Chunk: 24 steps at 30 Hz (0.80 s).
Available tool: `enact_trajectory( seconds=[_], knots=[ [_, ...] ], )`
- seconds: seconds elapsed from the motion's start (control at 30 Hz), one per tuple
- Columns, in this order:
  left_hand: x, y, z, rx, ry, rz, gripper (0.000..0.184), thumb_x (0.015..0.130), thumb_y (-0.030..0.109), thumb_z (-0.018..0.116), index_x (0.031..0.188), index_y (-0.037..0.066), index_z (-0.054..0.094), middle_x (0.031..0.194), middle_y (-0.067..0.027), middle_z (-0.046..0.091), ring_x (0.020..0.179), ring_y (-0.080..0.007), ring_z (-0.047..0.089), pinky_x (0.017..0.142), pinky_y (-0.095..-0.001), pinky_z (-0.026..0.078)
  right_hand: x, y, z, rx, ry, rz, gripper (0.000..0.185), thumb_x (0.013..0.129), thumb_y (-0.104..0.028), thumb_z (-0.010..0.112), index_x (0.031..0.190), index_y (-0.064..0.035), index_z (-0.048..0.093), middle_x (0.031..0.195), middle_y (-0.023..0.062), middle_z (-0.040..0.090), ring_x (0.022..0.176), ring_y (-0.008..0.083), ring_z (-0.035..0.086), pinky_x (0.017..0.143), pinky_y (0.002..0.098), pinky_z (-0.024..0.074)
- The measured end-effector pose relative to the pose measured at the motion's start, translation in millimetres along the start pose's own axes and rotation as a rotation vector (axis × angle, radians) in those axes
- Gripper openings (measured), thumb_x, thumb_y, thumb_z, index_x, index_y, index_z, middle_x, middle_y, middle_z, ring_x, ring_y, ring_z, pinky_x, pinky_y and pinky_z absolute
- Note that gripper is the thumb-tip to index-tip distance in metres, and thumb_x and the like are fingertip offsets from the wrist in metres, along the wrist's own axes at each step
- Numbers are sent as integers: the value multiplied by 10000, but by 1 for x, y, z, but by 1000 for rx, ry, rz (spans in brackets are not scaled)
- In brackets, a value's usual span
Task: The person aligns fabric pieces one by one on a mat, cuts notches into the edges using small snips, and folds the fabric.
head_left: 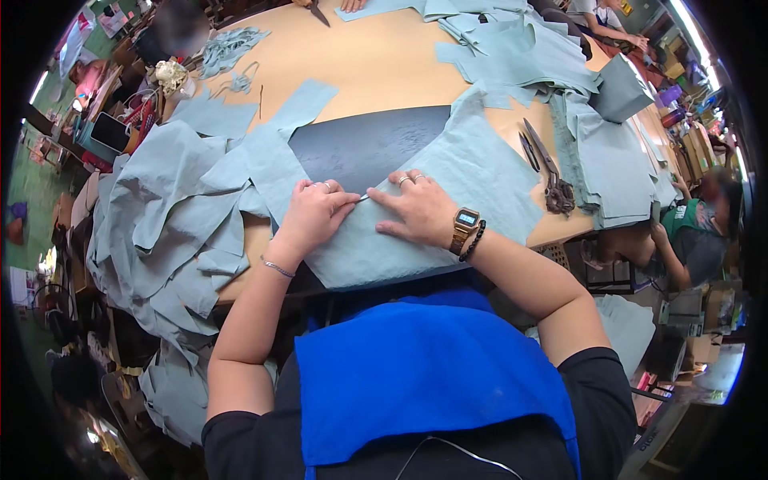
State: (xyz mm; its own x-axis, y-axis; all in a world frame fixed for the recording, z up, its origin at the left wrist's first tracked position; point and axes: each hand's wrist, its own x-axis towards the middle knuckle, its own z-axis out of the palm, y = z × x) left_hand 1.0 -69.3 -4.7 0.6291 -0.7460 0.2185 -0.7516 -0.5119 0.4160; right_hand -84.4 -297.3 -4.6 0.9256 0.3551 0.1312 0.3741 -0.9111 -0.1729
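Note:
A large pale blue-green fabric piece lies at the near side of the table, its slanting edge bordering a dark, smooth panel. My left hand is closed, thumb and fingers pinching the fabric's edge where it meets the panel. Beside it, my right hand rests on the fabric with fingers apart, index fingertip close to the same edge. The small spot between the fingertips is partly hidden.
Scissors lie right of the fabric. Heaped cloth spills off the table's left side; stacked cut pieces sit at the right, with a grey-green block above. Across the table, another person's hand touches cloth near a blade.

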Motion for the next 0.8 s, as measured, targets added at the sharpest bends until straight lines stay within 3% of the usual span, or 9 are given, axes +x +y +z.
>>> enact_trajectory(
  seconds=[0.17, 0.37, 0.8],
  knots=[
    [-9, -8, -6, 86, -11, -56, 125, 877, 228, 691, 969, 158, 739, 897, -11, 655, 943, -217, 635, 1095, -552, 308, 0, -9, -5, -127, -45, -14, 655, 891, -575, 591, 1399, -169, 522, 1306, 241, 535, 1223, 385, 518, 1021, 458, 437],
    [-7, -6, -21, 170, -127, -122, 105, 884, 238, 673, 942, 174, 734, 937, 0, 665, 1004, -215, 629, 1127, -643, 251, 5, -13, 9, 21, -81, -2, 701, 887, -606, 577, 1417, -152, 501, 1328, 262, 518, 1232, 409, 515, 1029, 450, 448],
    [-16, -34, -31, 204, -145, 83, 164, 878, 166, 650, 992, 241, 740, 972, 51, 663, 1014, -172, 628, 1144, -628, 246, 15, -32, -13, 5, -183, -10, 795, 785, -701, 632, 1440, -275, 486, 1309, 321, 488, 1163, 475, 546, 875, 484, 550]
  ],
)
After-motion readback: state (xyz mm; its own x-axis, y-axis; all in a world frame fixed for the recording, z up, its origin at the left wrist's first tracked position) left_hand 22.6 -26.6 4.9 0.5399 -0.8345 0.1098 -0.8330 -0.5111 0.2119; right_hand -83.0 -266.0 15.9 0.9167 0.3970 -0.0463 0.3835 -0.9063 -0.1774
